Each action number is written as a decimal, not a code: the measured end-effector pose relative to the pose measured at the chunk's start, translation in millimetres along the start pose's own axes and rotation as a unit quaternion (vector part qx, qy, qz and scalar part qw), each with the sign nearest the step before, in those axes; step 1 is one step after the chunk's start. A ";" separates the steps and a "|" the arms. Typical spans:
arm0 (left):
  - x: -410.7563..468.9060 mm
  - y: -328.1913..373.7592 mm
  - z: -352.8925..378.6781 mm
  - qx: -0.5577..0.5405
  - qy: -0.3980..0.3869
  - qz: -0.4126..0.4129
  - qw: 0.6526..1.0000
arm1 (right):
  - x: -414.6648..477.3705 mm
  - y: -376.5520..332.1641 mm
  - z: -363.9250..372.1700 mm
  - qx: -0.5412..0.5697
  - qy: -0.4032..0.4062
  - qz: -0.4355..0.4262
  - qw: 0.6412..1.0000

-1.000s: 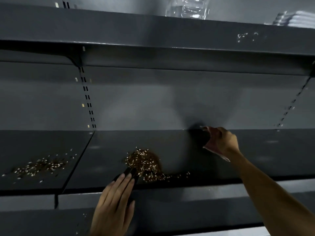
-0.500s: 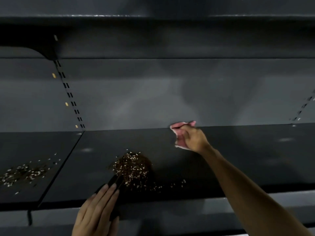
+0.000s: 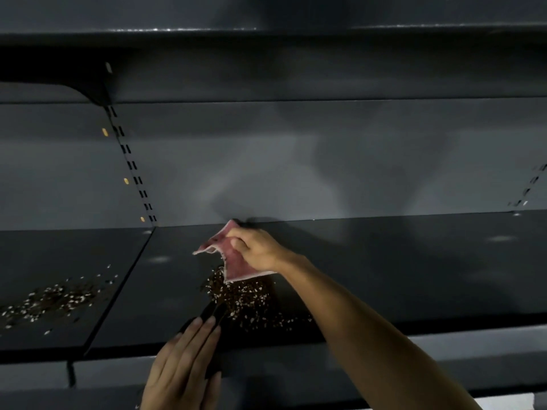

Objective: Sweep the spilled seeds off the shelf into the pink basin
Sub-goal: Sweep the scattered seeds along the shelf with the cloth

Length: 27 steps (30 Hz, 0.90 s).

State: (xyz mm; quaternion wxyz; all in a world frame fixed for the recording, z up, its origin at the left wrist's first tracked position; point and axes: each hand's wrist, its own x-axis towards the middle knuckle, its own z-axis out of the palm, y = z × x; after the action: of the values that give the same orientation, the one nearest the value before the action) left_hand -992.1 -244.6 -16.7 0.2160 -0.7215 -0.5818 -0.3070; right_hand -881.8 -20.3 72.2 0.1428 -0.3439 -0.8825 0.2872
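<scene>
where the heap of seeds (image 3: 242, 297) lies near the front of the shelf (image 3: 414, 276), a pink cloth (image 3: 233, 263) is pinched in the curled fingers (image 3: 236, 242) of the right hand (image 3: 257, 250), its lower edge touching the heap's far side. the left hand (image 3: 183, 368) is laid at the shelf's front edge, fingers straight, just beside the heap. a thinner scatter (image 3: 50, 300) is seen on the panel to the left
</scene>
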 end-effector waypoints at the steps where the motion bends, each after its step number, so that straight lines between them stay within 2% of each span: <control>1: 0.7 0.6 -0.3 0.003 0.001 0.002 1.000 | -3.5 1.0 -4.7 0.014 0.023 -0.003 1.000; 5: -1.1 2.1 1.5 0.034 -0.006 0.000 0.999 | -28.6 30.8 -38.1 0.086 0.130 0.030 0.987; 8: -1.8 1.6 1.9 0.045 -0.002 0.008 0.999 | -63.3 48.6 -72.1 0.150 0.230 0.023 0.961; 10: -1.8 2.4 0.9 0.044 0.012 0.014 0.999 | -87.9 64.8 -96.9 0.180 0.275 0.050 0.943; 14: -4.5 3.8 2.8 0.039 0.035 0.017 0.998 | -132.9 100.9 -141.1 0.122 0.355 0.133 0.917; 18: -2.8 1.8 1.6 0.030 0.024 0.016 0.999 | -168.7 151.8 -148.1 0.012 0.333 0.266 0.905; 21: 0.3 0.5 -0.4 0.019 0.001 0.010 1.000 | -164.4 182.5 -130.9 -0.069 0.257 0.336 0.903; 23: 1.5 -0.7 -0.5 0.017 -0.011 0.003 1.000 | -146.5 180.3 -119.9 -0.096 0.225 0.325 0.913; 27: -0.6 0.9 -1.2 0.020 -0.024 -0.011 0.999 | -96.7 146.3 -91.9 -0.121 0.176 0.248 0.945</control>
State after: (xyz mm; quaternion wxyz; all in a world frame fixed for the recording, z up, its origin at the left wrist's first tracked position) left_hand -991.6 -246.1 -16.3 0.2135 -0.7177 -0.6006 -0.2803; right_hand -693.9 38.2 51.5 0.1773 -0.6116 -0.7584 0.1390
